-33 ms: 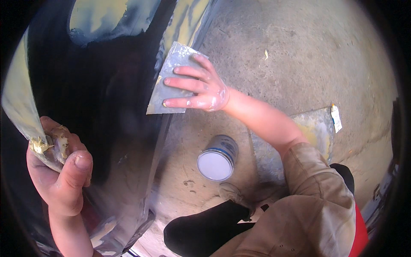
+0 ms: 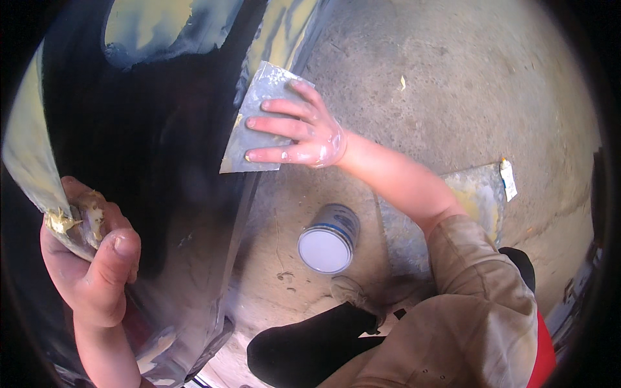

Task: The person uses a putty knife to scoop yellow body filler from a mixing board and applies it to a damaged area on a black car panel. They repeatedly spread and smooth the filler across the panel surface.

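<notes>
The left hand (image 2: 97,271) curls its fingers round a smeared, tapering board (image 2: 29,149), yellow-crusted; the right hand (image 2: 314,137) fans its fingers across a flat grey sheet (image 2: 266,89), grip unclear, at the black panel's (image 2: 149,142) right edge.

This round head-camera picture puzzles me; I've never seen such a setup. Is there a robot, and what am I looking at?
No robot here: these are a person's own bare hands. The camera is worn on the head and looks down; its wide fisheye lens makes the picture round and bends straight edges.

The left hand grips the lower end of a smeared strip, with a yellowish clump beside the fingers. The right hand holds a flat grey plate, fingers spread over its face, at the edge of a dark panel with pale patches.

On the floor stand a can and, further right, a smeared board with a small tube at its edge.
</notes>
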### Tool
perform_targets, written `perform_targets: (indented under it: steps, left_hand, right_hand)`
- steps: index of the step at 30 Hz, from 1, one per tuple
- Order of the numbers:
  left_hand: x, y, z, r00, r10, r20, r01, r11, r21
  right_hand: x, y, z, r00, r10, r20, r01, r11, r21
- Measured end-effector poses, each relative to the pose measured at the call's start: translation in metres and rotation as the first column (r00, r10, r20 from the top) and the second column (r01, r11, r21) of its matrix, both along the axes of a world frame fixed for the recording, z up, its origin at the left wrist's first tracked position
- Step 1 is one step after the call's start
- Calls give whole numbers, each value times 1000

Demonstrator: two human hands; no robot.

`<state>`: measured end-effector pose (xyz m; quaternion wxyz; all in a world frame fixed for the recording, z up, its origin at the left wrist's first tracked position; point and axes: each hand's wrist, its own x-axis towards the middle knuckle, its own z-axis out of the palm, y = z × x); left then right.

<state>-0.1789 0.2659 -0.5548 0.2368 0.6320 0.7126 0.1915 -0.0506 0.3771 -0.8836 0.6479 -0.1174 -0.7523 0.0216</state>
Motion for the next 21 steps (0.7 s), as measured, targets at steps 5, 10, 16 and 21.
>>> perform_targets:
  steps: [5, 10, 16, 21]
  left_hand:
    - [4, -5, 1, 999, 33, 34, -32, 999, -13]
    - [3, -2, 1, 998, 47, 39, -45, 998, -33]
    - [1, -6, 2, 997, 60, 51, -59, 998, -20]
    - [1, -10, -1, 997, 68, 20, -69, 997, 33]
  right_hand:
    - [-1, 10, 10, 1000, 6, -26, -4, 998, 55]
    - [-7, 17, 8, 1000, 30, -4, -30, 996, 81]
    - [-22, 19, -12, 999, 33, -14, -32, 999, 43]
    - [-21, 13, -31, 998, 33, 56, -33, 999, -11]
